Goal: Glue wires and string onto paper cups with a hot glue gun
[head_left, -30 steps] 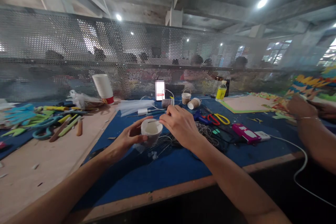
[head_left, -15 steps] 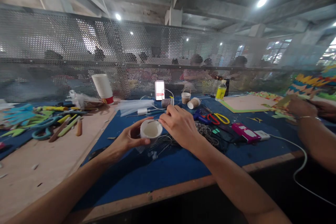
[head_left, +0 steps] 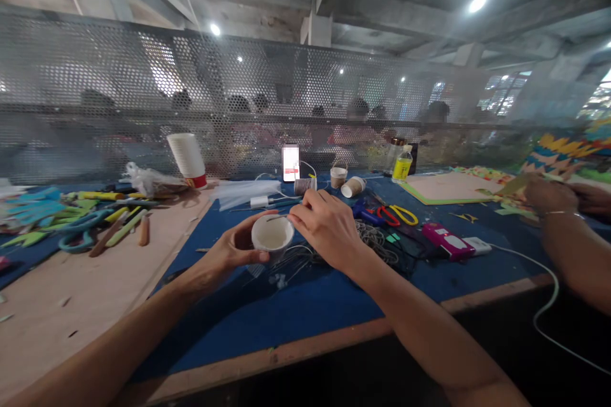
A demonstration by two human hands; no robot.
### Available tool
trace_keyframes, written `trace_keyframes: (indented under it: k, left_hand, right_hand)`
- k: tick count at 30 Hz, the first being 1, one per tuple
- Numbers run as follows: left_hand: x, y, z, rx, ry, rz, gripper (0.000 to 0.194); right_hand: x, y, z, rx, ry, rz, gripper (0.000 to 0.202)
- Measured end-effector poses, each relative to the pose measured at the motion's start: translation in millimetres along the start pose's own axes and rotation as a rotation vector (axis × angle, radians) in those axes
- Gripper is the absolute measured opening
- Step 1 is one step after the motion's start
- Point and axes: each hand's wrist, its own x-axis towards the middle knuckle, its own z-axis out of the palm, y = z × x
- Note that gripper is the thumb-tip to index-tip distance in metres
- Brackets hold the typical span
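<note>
1. the left hand point(head_left: 238, 245) grips the cup point(head_left: 273, 238) over the counter point(head_left: 267, 331); hold it steady.
2. the right hand point(head_left: 324, 226) pinches a thin strip point(head_left: 278, 217) at the rim; press softly, so the cup won't bend.

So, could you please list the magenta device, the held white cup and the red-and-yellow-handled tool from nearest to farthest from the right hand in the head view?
From the right hand:
1. White cup: immediately to its left, held in the left hand.
2. Red-and-yellow-handled tool: to its right, on the blue surface.
3. Magenta device: farther right.
</note>
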Motion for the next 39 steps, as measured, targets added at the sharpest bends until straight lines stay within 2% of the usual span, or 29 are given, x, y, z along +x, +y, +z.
trace_keyframes:
  k: [7, 12, 28, 39]
  left_hand:
    - [-1, -5, -9.8, -0.086, -0.042, 0.009, 0.083]
    - [-2, -2, -10.0, -0.099, -0.06, -0.012, 0.082]
    - [2, -9, -11.4, -0.065, -0.029, -0.002, 0.08]
    - [1, 3, 0.6, -0.015, 0.035, -0.04, 0.083]
  right_hand:
    - [0, -1, -4, 0.014, 0.013, 0.007, 0.02]
    - [-1, -1, -7, 0.027, 0.001, 0.002, 0.019]
    - [-1, 1, -6, 0.082, -0.03, 0.005, 0.022]
    - [-1, 0, -5, 0.088, -0.054, 0.012, 0.023]
